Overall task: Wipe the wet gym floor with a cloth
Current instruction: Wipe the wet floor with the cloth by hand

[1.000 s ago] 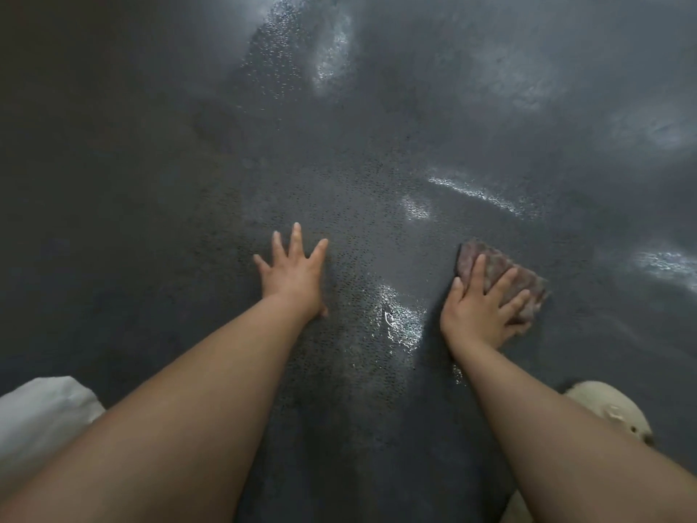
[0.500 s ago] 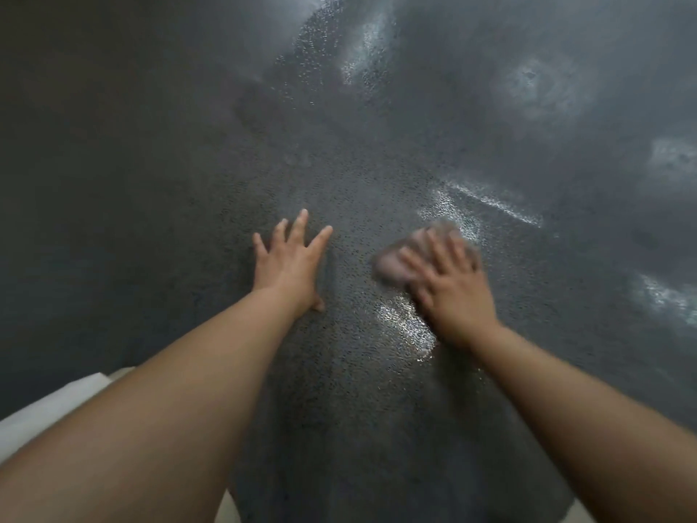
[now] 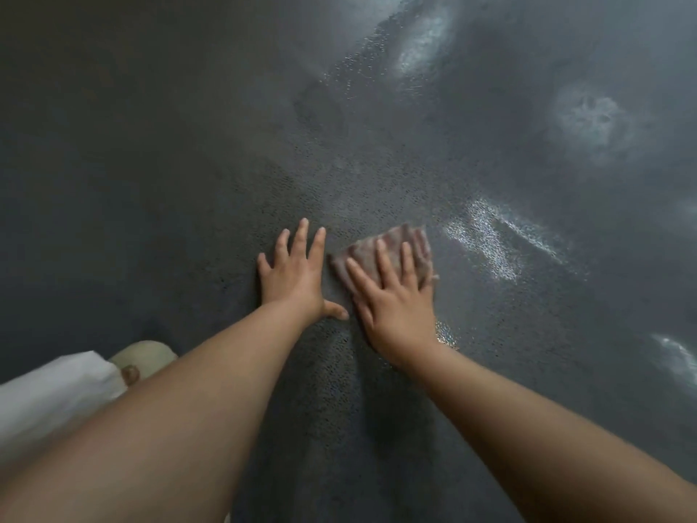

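Observation:
A small pinkish-brown cloth [image 3: 362,251] lies flat on the dark textured gym floor [image 3: 188,183]. My right hand [image 3: 396,296] presses down on the cloth with straight, spread fingers and covers its near half. My left hand [image 3: 298,277] rests flat on the bare floor just left of the cloth, fingers spread, its thumb almost touching my right hand. Shiny wet streaks [image 3: 486,243] glisten on the floor right of the cloth.
More wet, reflective patches lie at the far right [image 3: 588,118] and at the right edge [image 3: 675,356]. A beige shoe [image 3: 145,356] and a white trouser leg [image 3: 49,394] show at the lower left, beside my left forearm.
My right hand has slid the cloth leftward across the floor, from well right of my left hand to right beside it. My left hand stayed planted on the floor.

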`<state>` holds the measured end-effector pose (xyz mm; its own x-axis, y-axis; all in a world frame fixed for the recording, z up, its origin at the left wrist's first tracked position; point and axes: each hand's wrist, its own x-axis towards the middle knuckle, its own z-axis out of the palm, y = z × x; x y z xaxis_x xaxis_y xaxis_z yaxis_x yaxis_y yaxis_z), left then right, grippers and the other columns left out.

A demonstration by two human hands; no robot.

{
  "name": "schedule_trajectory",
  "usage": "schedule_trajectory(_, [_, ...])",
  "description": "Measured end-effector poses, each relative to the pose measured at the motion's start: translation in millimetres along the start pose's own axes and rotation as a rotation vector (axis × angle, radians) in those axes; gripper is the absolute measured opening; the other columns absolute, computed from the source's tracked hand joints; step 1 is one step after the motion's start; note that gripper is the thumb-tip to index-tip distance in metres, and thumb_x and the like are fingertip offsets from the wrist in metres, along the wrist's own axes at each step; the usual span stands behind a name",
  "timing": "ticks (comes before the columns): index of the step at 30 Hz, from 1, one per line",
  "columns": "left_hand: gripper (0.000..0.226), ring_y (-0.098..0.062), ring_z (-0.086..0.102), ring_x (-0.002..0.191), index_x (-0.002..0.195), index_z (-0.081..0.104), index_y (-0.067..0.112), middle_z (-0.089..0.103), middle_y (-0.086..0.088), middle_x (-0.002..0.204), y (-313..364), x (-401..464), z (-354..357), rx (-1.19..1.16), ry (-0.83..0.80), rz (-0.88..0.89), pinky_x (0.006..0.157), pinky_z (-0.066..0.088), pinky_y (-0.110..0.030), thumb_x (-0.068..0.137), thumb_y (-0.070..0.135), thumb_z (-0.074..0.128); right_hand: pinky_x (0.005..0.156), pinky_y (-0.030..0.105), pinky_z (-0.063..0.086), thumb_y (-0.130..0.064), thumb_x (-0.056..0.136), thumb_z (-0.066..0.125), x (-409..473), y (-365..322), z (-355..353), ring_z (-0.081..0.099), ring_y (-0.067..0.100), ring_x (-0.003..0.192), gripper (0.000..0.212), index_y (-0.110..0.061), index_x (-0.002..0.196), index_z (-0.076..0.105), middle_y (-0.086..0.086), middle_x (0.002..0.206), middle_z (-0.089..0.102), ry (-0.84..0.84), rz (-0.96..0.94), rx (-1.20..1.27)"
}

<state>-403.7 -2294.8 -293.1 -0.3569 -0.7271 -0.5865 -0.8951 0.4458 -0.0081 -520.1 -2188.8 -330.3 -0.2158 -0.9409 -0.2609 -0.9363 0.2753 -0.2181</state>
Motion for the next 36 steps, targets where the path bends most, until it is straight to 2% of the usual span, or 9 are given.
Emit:
schedule_trajectory(4, [0.133, -0.026, -0.009, 0.145, 0.149, -0.014, 0.026, -0.023, 0.001, 0.156, 0.6, 0.5, -1.7, 0.013, -0.013, 0.008, 0.113, 0.014, -0.054, 0.058, 0.070, 0.072, 0.107, 0.054, 0.019, -0.050, 0.087, 0.036, 21.3, 51.3, -13.7, 0.029, 0.039, 0.138, 0.051, -0.040, 0.136, 0.046, 0.008, 0.150, 0.036, -0.038, -0.339, -0.181])
schedule_trajectory(9, [0.128, -0.028, -0.013, 0.144, 0.149, -0.015, 0.027, -0.026, -0.006, 0.154, -1.8, 0.0, -0.9, 0.004, -0.043, 0.027, 0.115, 0.008, -0.053, 0.062, 0.071, 0.068, 0.116, 0.051, 0.005, -0.048, 0.099, 0.029, 76.3, 108.5, -49.8, -0.003, 0.032, 0.146, 0.049, -0.043, 0.147, 0.023, 0.000, 0.160, 0.003, 0.049, 0.403, 0.021])
schedule_trajectory(12, [0.103, -0.025, -0.007, 0.145, 0.151, -0.006, 0.028, -0.018, -0.003, 0.157, -9.9, -1.4, -0.1, -0.069, 0.019, 0.069, 0.115, 0.009, -0.050, 0.078, 0.067, 0.056, 0.113, 0.059, 0.004, -0.048, 0.099, 0.030, 91.3, 82.1, -56.4, -0.008, 0.033, 0.145, 0.050, -0.044, 0.147, 0.018, -0.001, 0.160, -0.003, 0.053, 0.596, 0.177])
schedule_trajectory(19, [0.047, -0.031, 0.035, 0.133, 0.140, 0.041, 0.007, 0.036, -0.012, 0.147, -36.2, 13.1, 1.4, -0.515, 0.368, 0.002, 0.107, 0.027, -0.035, 0.094, 0.008, 0.047, 0.114, 0.054, 0.004, -0.053, 0.097, 0.029, 70.8, -44.8, -23.3, -0.003, 0.031, 0.146, 0.047, -0.046, 0.144, 0.028, -0.003, 0.160, 0.005, -0.094, -0.078, 0.100])
schedule_trajectory(22, [0.037, -0.033, 0.049, 0.121, 0.128, 0.054, 0.001, 0.054, -0.018, 0.130, -33.8, 15.1, -4.6, -0.790, 0.435, -0.050, 0.101, 0.034, -0.032, 0.092, 0.003, 0.048, 0.111, 0.042, 0.026, -0.044, 0.097, 0.031, 70.6, -50.8, -35.3, 0.024, 0.023, 0.142, 0.042, -0.033, 0.131, 0.053, -0.005, 0.148, 0.039, -0.083, -0.096, 0.480])
schedule_trajectory(25, [0.045, -0.026, 0.057, 0.111, 0.122, 0.059, 0.002, 0.063, -0.016, 0.120, -21.3, 13.3, -16.6, -1.114, 0.431, -0.088, 0.094, 0.041, -0.030, 0.089, 0.029, 0.048, 0.099, 0.026, 0.036, -0.018, 0.101, 0.040, 78.7, -40.0, -61.2, 0.048, 0.018, 0.124, 0.027, -0.016, 0.120, 0.059, 0.000, 0.125, 0.056, -0.069, 0.107, 1.098])
schedule_trajectory(29, [0.039, -0.017, 0.057, 0.093, 0.104, 0.063, 0.012, 0.065, -0.009, 0.102, -11.7, 14.9, -29.8, -1.380, 0.303, -0.073, 0.090, 0.045, -0.031, 0.078, 0.041, 0.059, 0.076, 0.032, 0.056, -0.033, 0.101, 0.038, 79.1, -26.6, -79.9, 0.066, 0.015, 0.098, 0.031, -0.032, 0.125, 0.058, 0.002, 0.123, 0.063, -0.373, 0.301, 1.716])
schedule_trajectory(32, [0.015, -0.013, 0.055, 0.078, 0.089, 0.059, 0.013, 0.062, -0.008, 0.087, -13.2, 17.2, -29.3, -1.385, 0.189, -0.042, 0.077, 0.047, -0.024, 0.082, 0.019, 0.070, 0.057, 0.037, 0.057, -0.048, 0.098, 0.039, 78.5, -14.9, -77.4, 0.069, 0.021, 0.077, 0.043, -0.021, 0.128, 0.053, 0.011, 0.109, 0.067, -0.510, 0.436, 1.725])
schedule_trajectory(36, [0.027, -0.009, 0.052, 0.071, 0.074, 0.053, 0.019, 0.059, -0.005, 0.080, -17.8, 19.5, -17.5, -1.309, 0.160, -0.091, 0.061, 0.040, -0.011, 0.086, -0.003, 0.062, 0.062, 0.032, 0.052, -0.032, 0.080, 0.072, 75.4, 2.0, -71.8, 0.065, 0.021, 0.091, 0.061, -0.027, 0.132, 0.041, 0.012, 0.116, 0.060, -0.378, 0.352, 1.273])
